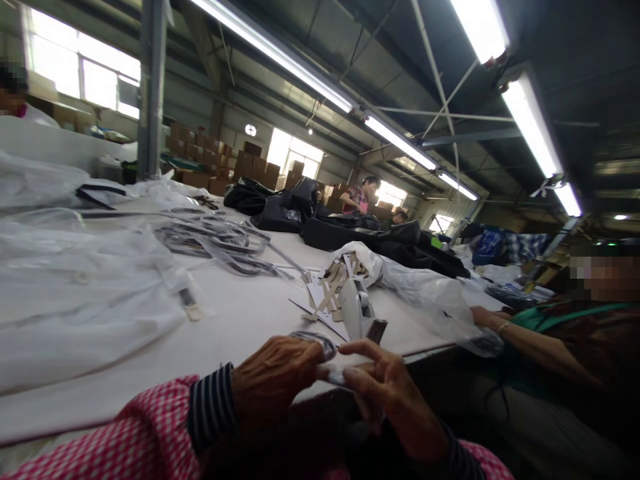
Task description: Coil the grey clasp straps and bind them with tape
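At the table's front edge, my left hand is closed around a coiled grey strip with a shiny, clear look. Its loop shows above my fingers. My right hand faces it, thumb and fingers pinched together at a small pale, shiny piece between the hands; whether this belongs to the coil I cannot tell. Just beyond my hands stands a grey tape dispenser. Behind it, white and brown card strips spill from a clear plastic bag.
Clear plastic sheeting covers the table's left side. A tangle of grey strips lies further back, near black fabric bundles. On the right, a co-worker's arm reaches to a plastic bag. A metal post rises at the left.
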Motion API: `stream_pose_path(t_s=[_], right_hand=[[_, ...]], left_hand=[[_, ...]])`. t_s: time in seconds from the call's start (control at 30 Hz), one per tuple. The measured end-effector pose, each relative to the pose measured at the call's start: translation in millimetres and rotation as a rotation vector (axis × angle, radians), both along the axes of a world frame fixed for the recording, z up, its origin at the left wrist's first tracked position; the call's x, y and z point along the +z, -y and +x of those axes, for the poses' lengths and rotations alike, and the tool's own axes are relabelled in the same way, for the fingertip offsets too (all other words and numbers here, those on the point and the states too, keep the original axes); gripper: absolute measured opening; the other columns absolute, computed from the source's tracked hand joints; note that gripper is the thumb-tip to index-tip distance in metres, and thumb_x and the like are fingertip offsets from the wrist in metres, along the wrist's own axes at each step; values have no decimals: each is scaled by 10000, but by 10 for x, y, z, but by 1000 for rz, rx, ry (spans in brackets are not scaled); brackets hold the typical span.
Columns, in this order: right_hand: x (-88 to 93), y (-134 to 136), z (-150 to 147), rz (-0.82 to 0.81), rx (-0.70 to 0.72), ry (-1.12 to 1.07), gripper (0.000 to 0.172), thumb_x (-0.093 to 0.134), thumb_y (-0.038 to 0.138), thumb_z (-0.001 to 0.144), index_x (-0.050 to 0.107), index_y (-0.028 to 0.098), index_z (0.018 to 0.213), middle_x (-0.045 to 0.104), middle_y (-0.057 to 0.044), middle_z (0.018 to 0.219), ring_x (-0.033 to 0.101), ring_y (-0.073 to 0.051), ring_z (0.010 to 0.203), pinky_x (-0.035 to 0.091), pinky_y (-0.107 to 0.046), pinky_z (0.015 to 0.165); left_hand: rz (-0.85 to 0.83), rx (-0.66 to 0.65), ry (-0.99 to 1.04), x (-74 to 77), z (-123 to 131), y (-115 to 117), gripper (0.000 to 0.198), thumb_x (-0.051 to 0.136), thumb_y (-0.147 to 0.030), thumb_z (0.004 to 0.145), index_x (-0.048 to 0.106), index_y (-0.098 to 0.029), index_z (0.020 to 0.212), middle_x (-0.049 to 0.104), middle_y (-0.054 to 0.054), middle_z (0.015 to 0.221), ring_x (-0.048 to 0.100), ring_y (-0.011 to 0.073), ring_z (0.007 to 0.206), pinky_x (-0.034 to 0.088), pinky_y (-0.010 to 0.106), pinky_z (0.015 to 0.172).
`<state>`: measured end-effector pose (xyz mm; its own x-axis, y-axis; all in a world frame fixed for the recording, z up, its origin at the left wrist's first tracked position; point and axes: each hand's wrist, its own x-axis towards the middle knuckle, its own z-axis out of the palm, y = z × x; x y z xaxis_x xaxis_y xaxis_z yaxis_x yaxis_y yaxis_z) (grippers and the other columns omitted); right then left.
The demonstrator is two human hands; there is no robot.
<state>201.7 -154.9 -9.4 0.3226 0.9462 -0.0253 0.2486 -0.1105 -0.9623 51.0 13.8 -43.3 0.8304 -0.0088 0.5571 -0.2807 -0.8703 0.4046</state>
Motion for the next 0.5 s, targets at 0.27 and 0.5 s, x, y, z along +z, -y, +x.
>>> stream_pose_path(t_s=[0.27,0.5], right_hand=[[16,-430,219,448,-402,544,326,461,432,994,649,165,999,567,14,671,526,-131,598,437,-260,579],[-666,-669,-444,590,-474,669,448,398,496,1003,577,189,1276,693,-155,1093,660,-295,1012,527,-432,876]], left_hand=[[-1021,-160,-371,360,-71,248,495,432,-612,950,578,-165,793,505,-22,530,410,96,420,291,213,428],[-1589,-230,-35,798,-83,228,342,533,-387,975,654,-103,828,533,-8,599,428,55,461,341,155,458]])
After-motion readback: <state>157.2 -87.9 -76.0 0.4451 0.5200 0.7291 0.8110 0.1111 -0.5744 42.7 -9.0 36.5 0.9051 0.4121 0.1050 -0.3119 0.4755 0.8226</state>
